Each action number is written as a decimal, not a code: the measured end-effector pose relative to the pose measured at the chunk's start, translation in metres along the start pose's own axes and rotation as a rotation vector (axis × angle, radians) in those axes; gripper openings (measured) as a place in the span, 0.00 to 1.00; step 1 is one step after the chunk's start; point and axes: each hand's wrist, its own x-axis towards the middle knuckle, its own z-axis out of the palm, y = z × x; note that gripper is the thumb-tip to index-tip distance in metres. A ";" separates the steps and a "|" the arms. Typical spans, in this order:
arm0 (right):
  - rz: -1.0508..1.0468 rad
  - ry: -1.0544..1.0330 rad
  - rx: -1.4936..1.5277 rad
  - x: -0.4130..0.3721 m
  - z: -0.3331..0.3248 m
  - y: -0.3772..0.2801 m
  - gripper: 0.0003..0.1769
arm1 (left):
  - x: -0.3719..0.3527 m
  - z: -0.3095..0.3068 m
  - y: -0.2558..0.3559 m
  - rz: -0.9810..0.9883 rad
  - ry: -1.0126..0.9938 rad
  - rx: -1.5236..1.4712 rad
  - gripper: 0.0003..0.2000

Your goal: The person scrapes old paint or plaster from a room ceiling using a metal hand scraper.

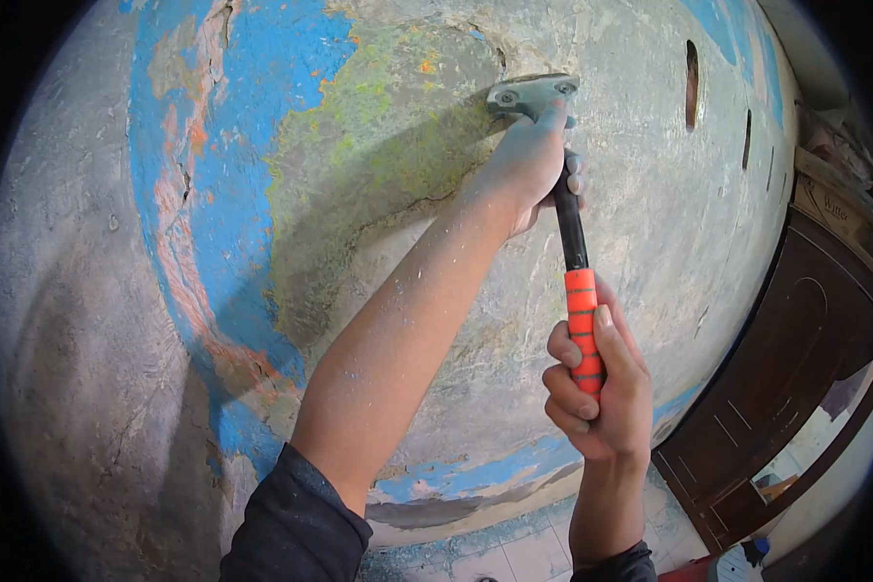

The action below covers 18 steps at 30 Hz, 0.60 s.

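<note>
A long-handled scraper (574, 233) with a wide grey metal head, a black shaft and an orange grip lies against the wall (669, 252). My left hand (538, 160) is closed around the upper shaft, just under the head, with the thumb up on the metal. Lower down, my right hand (606, 383) wraps the orange grip. The blade edge is at a bare grey stretch of wall, close to a small crack. Left of it, blue paint (238, 126) and a yellow-green patch (359, 126) remain on the surface. Pale dust covers my left hand and forearm.
Dark slots (692, 85) are cut in the wall at the upper right. A dark wooden cabinet (776, 359) with a mirror stands on the right, a cardboard box (834, 209) on top. Paint flakes litter the tiled floor (509, 561) below.
</note>
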 end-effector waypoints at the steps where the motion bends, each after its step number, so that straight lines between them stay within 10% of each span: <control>1: 0.000 -0.003 0.010 0.000 -0.001 -0.001 0.25 | -0.001 0.000 -0.003 -0.002 -0.005 -0.007 0.17; 18: 0.057 -0.061 0.060 0.000 -0.019 0.022 0.23 | -0.016 -0.011 -0.016 0.011 0.036 0.065 0.19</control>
